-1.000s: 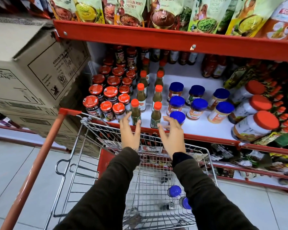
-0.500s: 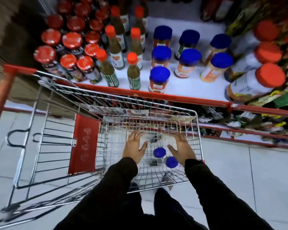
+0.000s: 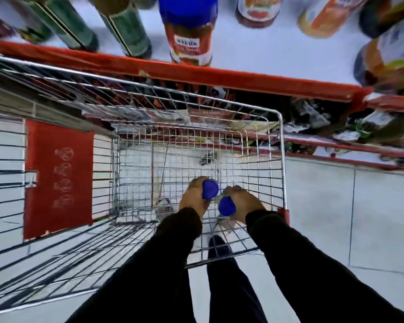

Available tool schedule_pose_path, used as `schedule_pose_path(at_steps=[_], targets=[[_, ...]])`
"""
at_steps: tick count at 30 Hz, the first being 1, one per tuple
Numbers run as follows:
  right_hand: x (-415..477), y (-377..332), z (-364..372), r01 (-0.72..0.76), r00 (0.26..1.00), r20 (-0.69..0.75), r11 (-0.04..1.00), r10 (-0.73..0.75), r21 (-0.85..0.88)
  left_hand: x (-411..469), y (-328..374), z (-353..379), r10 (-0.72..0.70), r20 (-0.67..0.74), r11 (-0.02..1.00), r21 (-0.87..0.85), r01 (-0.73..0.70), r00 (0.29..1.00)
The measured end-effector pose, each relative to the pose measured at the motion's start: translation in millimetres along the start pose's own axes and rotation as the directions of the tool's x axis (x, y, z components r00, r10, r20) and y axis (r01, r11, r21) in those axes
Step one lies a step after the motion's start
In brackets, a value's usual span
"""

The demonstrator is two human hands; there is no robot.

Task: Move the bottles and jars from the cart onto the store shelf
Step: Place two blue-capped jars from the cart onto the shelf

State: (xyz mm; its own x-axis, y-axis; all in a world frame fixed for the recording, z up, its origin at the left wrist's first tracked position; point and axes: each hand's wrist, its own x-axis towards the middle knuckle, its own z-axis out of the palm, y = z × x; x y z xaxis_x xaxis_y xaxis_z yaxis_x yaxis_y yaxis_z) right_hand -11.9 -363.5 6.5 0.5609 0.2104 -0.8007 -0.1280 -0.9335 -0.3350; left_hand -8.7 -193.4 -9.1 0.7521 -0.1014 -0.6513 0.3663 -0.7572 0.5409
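Down in the silver wire-mesh shopping cart (image 3: 280,145), both of the person's hands were wrapped around the last two jars I could see there. The left hand (image 3: 193,198) was curled about a small blue-lidded jar (image 3: 210,189), fingers closed on its side below the cap, and the right hand (image 3: 241,201) was clamped the same way on a second blue-capped jar (image 3: 226,206), which lay just beside the first, near the corner of the basket closest to the person. The bodies of both jars were mostly hidden under the fingers, so I could not tell glass from plastic. To my eye the step was the lift out, and it wanted the jars brought straight up, clear of the thin wire rim, before swinging forward to the white store shelf with its chipped red metal lip (image 3: 219,76). Smooth round walls and glossy lids could slip, so a hold around the body rather than the cap seemed wiser. On the shelf a matching blue-lidded jar with an orange-red label (image 3: 189,43) stood at the front edge, beside dark green square-sided bottles (image 3: 126,31), and the bare white patch to its right looked the natural spot. A flat red plastic panel (image 3: 58,180) hung at the cart's seat end.
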Motion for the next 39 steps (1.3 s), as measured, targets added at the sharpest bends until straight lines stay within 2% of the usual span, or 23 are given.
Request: schedule_pose_path(at_steps=[3, 5, 9, 16, 23, 26, 30, 36, 39], targets=[[9, 3, 4, 0.049, 0.999, 0.002, 0.989, -0.05, -0.14, 5, 3, 3, -0.025, -0.022, 0.999, -0.036, 0.024, 0.999], [9, 3, 1, 0.042, 0.998, -0.048, 0.988, -0.05, -0.151, 4, 3, -1, -0.014, -0.051, 0.998, -0.068, 0.01, 0.999], [-8, -3, -16, 0.017, 0.99, -0.137, 1.0, -0.019, -0.014, -10, 1, -18, -0.022, -0.115, 0.992, -0.127, 0.008, 0.993], [-75, -16, -59, 0.092, 0.936, -0.35, 0.981, -0.026, 0.173, -60, 32, -69, -0.115, -0.223, 0.887, -0.461, -0.001, 0.968], [-148, -24, -115, 0.232, 0.84, -0.541, 0.932, -0.047, 0.28, -113, 90, -121, 0.011, -0.357, 0.856, -0.48, -0.194, 0.934], [-174, -28, -146, 0.332, 0.772, -0.628, 0.905, -0.098, 0.266, -127, 117, -138, 0.094, -0.416, 0.858, -0.427, -0.286, 0.904], [-196, -29, -183, 0.418, 0.641, -0.757, 0.886, -0.13, 0.201, -134, 156, -159, 0.182, -0.482, 0.843, -0.372, -0.388, 0.857], [-218, -32, -235, 0.531, 0.424, -0.904, 0.823, -0.05, 0.204, -142, 222, -192, 0.262, -0.597, 0.788, -0.322, -0.525, 0.758], [-215, -33, -255, 0.564, 0.382, -0.924, 0.784, 0.03, 0.259, -137, 253, -205, 0.299, -0.633, 0.751, -0.305, -0.585, 0.714]])
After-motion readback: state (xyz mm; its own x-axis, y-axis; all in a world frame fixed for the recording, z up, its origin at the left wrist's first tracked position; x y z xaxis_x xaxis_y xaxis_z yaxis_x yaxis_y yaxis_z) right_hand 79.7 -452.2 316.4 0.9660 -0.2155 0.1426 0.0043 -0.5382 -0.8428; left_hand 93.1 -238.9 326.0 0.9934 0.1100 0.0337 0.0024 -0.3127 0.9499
